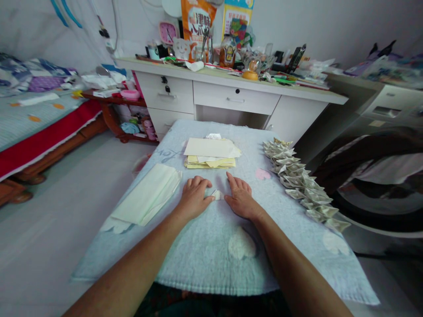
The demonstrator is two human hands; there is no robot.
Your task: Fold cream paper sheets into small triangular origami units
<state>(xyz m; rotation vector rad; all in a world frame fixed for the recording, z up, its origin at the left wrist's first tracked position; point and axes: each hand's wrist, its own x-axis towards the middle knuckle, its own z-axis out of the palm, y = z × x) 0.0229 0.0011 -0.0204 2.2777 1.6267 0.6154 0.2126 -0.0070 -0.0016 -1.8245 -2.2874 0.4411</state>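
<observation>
A small piece of folded paper [217, 194], pale with a dark marking, lies on the cloth-covered table between my two hands. My left hand [195, 196] is at its left end, fingers curled and thumb tip on the paper's edge. At the right end is my right hand [240, 196], its thumb tip touching or nearly touching the paper and its fingers stretched forward, apart from the thumb. Just beyond the hands sits a stack of yellow and cream paper sheets [211, 148]. Pale green folded sheets [145, 193] lie to the left.
Rows of folded paper pieces [302, 185] with pointed tips line the table's right side. Behind the light blue tablecloth [205, 246] stands a white desk [236, 94] crowded with jars and packets. A bed [42, 119] is at left, a front-loading washing machine [380, 110] at right.
</observation>
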